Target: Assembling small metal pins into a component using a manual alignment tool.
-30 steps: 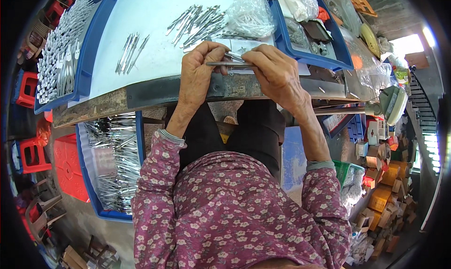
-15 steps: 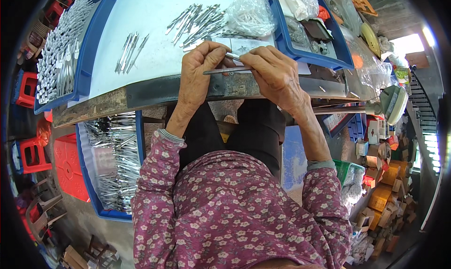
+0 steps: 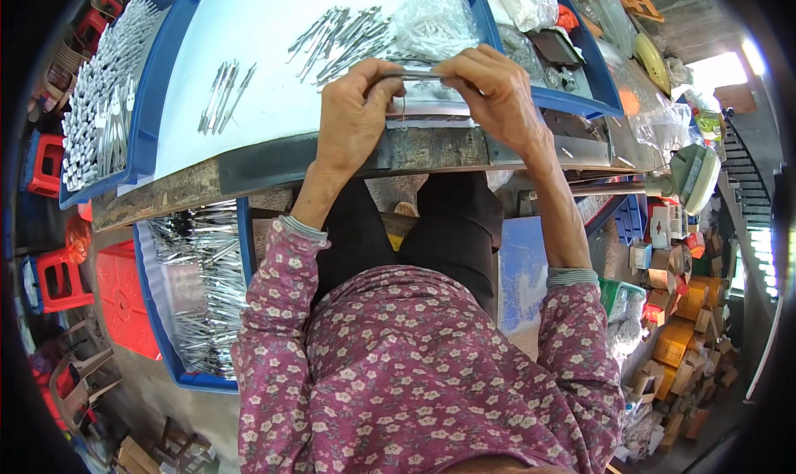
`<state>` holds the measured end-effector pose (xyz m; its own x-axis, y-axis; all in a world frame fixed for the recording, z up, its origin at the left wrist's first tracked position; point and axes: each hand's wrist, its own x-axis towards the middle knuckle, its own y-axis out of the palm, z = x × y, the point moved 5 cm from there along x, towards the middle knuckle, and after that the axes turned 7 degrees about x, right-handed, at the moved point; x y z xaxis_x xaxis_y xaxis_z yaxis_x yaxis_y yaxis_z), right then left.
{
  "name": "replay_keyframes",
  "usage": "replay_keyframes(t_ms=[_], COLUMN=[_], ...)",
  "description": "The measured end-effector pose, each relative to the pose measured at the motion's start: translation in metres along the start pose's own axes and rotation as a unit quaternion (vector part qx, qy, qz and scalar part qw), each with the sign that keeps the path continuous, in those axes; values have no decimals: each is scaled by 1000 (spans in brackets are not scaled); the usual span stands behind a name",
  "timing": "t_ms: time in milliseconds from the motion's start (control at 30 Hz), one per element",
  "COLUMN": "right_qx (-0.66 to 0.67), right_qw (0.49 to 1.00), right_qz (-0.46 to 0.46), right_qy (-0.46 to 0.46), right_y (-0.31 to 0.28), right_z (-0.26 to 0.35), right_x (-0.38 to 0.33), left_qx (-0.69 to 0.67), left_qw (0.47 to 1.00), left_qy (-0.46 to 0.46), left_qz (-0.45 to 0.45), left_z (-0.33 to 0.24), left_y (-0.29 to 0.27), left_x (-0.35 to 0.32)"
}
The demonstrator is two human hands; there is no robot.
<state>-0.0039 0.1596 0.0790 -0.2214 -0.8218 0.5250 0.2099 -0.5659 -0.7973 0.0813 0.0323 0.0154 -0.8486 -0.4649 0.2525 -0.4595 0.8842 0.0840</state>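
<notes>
Out over the front edge of the white-topped table point(image 3: 274, 109), a slim, shiny metal rod point(image 3: 417, 74) lies level between my two hands. My left hand point(image 3: 355, 113) pinches its left end between thumb and fingers. Its right end is gripped by my right hand point(image 3: 499, 93), fingers curled over it. My fingers hide both ends, and I cannot tell whether it is one piece or two. Just beyond my hands lies a loose pile of similar slender metal pieces point(image 3: 344, 43). A smaller group of them point(image 3: 224, 97) rests farther left.
A blue tray point(image 3: 149, 101) of white-ended rods stands at the left, and another blue tray point(image 3: 609, 101) with bags and small parts at the right. A clear plastic bag point(image 3: 439, 22) lies between. Below the table, a blue bin point(image 3: 249, 250) holds many metal pieces beside a red stool point(image 3: 124, 300).
Both hands have moved slightly away from me. The rod that slanted out from my right hand, below my left fingers, no longer shows there; a rod now spans level between both hands.
</notes>
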Motion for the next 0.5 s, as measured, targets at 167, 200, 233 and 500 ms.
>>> replay_keyframes(t_ms=[167, 200, 233, 500], right_qx=[16, 15, 117, 410], right_qw=[1000, 1000, 990, 878], right_qz=[18, 18, -22, -154], right_qy=[13, 14, 70, 192], right_y=[18, 21, 22, 26], right_z=[-27, -30, -38, -24], right_x=[-5, -7, -9, 17], left_qx=[310, 318, 307, 352], left_qw=[939, 939, 944, 922], left_qy=[119, 104, 94, 141], left_qz=[-90, -83, -81, -79], left_z=[1, 5, 7, 13], left_y=[0, 0, 1, 1], left_x=[2, 4, 4, 0])
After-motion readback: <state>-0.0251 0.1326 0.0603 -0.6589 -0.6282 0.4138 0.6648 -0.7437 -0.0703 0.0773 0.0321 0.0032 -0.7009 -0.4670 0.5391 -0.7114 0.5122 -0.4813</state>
